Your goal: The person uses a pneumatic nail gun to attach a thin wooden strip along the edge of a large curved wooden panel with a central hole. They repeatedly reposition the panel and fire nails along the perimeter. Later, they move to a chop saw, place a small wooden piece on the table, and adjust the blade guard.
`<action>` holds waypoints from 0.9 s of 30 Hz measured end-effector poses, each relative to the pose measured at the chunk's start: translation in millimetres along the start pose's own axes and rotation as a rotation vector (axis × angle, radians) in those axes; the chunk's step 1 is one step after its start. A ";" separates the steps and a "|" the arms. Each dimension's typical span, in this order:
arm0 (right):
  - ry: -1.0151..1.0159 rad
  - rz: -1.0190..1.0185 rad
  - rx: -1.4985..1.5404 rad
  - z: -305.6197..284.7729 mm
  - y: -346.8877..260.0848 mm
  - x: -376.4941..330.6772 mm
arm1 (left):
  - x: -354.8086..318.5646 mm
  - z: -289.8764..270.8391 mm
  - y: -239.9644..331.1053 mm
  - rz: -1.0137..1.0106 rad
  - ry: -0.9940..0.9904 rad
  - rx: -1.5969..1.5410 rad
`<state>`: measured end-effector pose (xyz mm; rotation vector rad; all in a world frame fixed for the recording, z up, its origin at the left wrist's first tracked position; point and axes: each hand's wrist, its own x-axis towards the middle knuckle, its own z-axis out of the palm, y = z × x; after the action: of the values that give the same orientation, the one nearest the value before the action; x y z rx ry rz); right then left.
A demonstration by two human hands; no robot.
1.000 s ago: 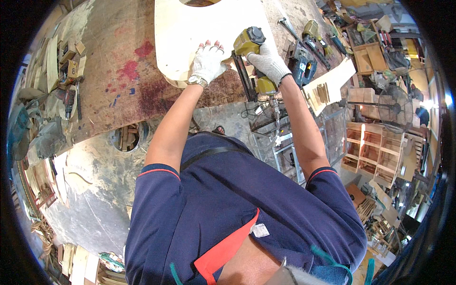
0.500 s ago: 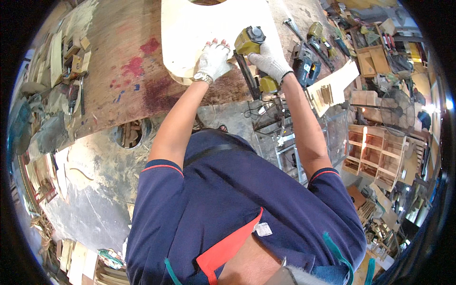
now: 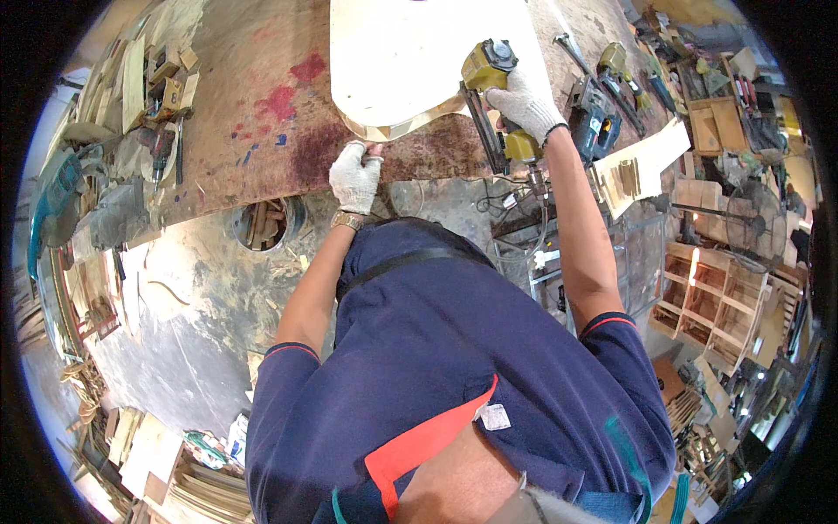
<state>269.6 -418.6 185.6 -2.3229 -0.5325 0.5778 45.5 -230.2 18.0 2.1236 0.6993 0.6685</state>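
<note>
My right hand (image 3: 530, 103), in a white knitted glove with bare fingertips, grips a yellow-and-black nail gun (image 3: 490, 63) by its handle. Its long dark magazine points toward me, beside the near right part of a pale wooden panel (image 3: 410, 65). This panel has rounded corners and a thick edge, and it lies on the stained workbench (image 3: 209, 166). My left hand (image 3: 355, 181), gloved the same way, is just below the panel's near left rounded edge. Its fingers are curled together near that edge; whatever they may hold is hidden.
Right of the nail gun lie a blue-black power tool (image 3: 594, 122), another yellow nail gun (image 3: 613, 59) and a pale board (image 3: 642, 170). A round bin (image 3: 292, 229) of wood scraps stands below the bench. A drill (image 3: 159, 148) lies at left, and a wooden rack (image 3: 711, 297) stands at right.
My left hand has come off the panel's top, moved toward me and curled its fingers near the edge. My right hand still holds the nail gun. The whole view has shifted somewhat.
</note>
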 end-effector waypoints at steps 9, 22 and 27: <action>0.019 -0.008 0.055 7.8 -10.6 -24.6 | 59.3 9.7 -3.1 0.394 -0.149 0.672; -0.150 0.059 0.444 75.4 18.2 -71.0 | 60.3 10.3 -13.0 0.468 -0.155 0.596; -0.144 0.041 0.442 59.6 -8.6 -64.0 | 64.0 13.9 -25.6 0.569 -0.054 0.598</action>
<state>183.7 -415.1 167.9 -1.8865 -0.3772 0.7990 93.6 -180.9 4.1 2.9320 0.2648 0.7538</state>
